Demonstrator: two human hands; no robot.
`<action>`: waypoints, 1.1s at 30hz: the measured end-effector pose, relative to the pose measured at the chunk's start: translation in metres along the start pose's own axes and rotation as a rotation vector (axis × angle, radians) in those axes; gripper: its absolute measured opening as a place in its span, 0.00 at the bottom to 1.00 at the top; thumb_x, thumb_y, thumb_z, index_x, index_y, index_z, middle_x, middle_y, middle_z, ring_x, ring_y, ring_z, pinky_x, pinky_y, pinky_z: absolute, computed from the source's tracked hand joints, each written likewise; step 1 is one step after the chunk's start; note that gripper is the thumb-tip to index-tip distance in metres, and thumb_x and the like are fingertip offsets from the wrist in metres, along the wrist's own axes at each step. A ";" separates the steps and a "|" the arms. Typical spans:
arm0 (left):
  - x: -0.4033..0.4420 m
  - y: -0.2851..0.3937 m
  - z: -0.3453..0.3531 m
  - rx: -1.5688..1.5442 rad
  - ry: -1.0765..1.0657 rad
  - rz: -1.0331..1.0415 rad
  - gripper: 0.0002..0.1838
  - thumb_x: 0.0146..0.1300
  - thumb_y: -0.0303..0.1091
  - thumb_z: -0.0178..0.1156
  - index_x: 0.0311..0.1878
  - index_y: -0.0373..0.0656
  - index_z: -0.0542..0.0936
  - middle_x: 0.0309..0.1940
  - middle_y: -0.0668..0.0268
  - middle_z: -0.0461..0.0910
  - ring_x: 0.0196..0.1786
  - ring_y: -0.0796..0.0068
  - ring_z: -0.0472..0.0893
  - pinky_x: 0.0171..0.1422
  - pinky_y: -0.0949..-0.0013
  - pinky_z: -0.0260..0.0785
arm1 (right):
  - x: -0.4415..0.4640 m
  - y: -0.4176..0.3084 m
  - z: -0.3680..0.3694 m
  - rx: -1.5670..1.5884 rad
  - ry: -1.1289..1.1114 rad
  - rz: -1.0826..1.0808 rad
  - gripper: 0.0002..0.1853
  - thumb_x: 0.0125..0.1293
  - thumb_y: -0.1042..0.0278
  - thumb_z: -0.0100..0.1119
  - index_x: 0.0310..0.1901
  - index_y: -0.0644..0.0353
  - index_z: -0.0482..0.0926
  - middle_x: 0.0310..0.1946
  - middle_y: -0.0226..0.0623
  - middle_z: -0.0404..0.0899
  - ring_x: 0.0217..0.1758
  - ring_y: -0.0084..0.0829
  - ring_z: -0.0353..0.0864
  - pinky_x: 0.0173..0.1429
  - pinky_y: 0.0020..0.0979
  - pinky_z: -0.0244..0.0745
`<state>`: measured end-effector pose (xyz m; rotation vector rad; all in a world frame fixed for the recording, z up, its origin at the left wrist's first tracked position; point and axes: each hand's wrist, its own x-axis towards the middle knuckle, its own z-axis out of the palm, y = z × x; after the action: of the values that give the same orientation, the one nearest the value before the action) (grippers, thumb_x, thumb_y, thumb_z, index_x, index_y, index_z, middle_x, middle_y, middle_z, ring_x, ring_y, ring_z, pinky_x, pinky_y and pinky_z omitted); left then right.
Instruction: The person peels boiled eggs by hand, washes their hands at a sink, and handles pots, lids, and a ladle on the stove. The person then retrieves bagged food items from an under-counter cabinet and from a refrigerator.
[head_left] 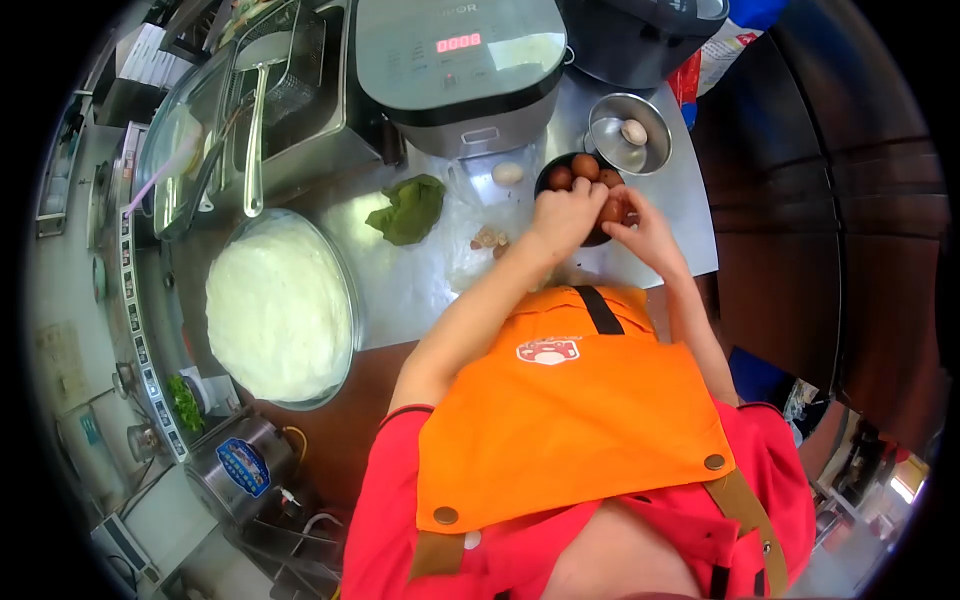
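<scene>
Over a dark bowl (543,184) of brown eggs (586,166), my two hands meet at its near side. Between their fingertips is one brown egg (613,211). My left hand (572,216) has its fingers bent over the egg from the left, hiding part of it. From the right, the thumb and fingers of my right hand (645,232) close around it. Bits of eggshell (489,240) lie on a clear plastic bag (465,265) left of the bowl. A pale egg (508,174) rests behind the bag, and another pale egg (633,132) sits in a metal bowl (655,155).
A rice cooker (460,90) with a lit display stands at the back, with a dark cooker (640,40) beside it. A crumpled green leaf-like piece (407,210) lies on the steel counter (385,300). At left is a large glass bowl (350,330) of white dough-like stuff.
</scene>
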<state>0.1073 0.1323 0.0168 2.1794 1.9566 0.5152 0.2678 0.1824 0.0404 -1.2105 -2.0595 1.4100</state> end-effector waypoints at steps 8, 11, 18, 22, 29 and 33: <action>-0.063 -0.064 -0.071 -1.394 0.010 -0.533 0.20 0.59 0.28 0.59 0.55 0.44 0.68 0.42 0.60 0.76 0.38 0.68 0.81 0.40 0.68 0.75 | 0.008 -0.047 0.023 1.051 -0.270 0.102 0.21 0.66 0.73 0.56 0.60 0.57 0.66 0.51 0.37 0.73 0.53 0.31 0.76 0.58 0.38 0.74; -0.104 -0.079 -0.057 -1.782 0.117 -0.683 0.23 0.60 0.26 0.59 0.58 0.45 0.65 0.42 0.60 0.75 0.38 0.71 0.79 0.41 0.71 0.75 | 0.019 -0.051 0.065 1.143 -0.375 0.166 0.20 0.67 0.69 0.54 0.60 0.55 0.66 0.49 0.33 0.72 0.53 0.30 0.75 0.58 0.45 0.73; -0.130 -0.064 -0.031 -1.404 0.319 -0.780 0.29 0.53 0.26 0.70 0.51 0.45 0.60 0.37 0.62 0.73 0.34 0.77 0.75 0.34 0.75 0.69 | 0.037 -0.030 0.119 1.213 -0.439 0.363 0.19 0.64 0.69 0.56 0.56 0.53 0.68 0.51 0.32 0.69 0.53 0.30 0.70 0.57 0.46 0.69; -0.131 -0.074 -0.009 -1.252 0.339 -0.825 0.29 0.52 0.28 0.71 0.50 0.45 0.61 0.34 0.64 0.73 0.30 0.78 0.73 0.31 0.77 0.66 | 0.036 -0.038 0.122 1.263 -0.494 0.427 0.20 0.65 0.67 0.57 0.58 0.53 0.66 0.51 0.31 0.70 0.53 0.31 0.70 0.58 0.47 0.69; -0.138 -0.085 -0.005 -1.279 0.353 -0.927 0.26 0.55 0.25 0.67 0.51 0.45 0.62 0.35 0.63 0.73 0.30 0.77 0.74 0.32 0.76 0.67 | 0.028 -0.052 0.101 1.244 -0.455 0.362 0.22 0.64 0.68 0.58 0.59 0.55 0.65 0.51 0.34 0.70 0.55 0.32 0.71 0.62 0.49 0.69; -0.137 -0.068 -0.029 -1.843 0.488 -0.898 0.28 0.56 0.19 0.62 0.57 0.45 0.61 0.41 0.60 0.72 0.38 0.72 0.75 0.41 0.73 0.70 | 0.030 -0.055 0.102 0.959 -0.461 0.255 0.22 0.64 0.71 0.57 0.60 0.55 0.65 0.51 0.34 0.70 0.55 0.30 0.73 0.60 0.41 0.74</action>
<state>0.0226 0.0026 0.0008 0.0471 1.1469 1.6717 0.1553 0.1413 0.0402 -0.7607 -1.1132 2.5433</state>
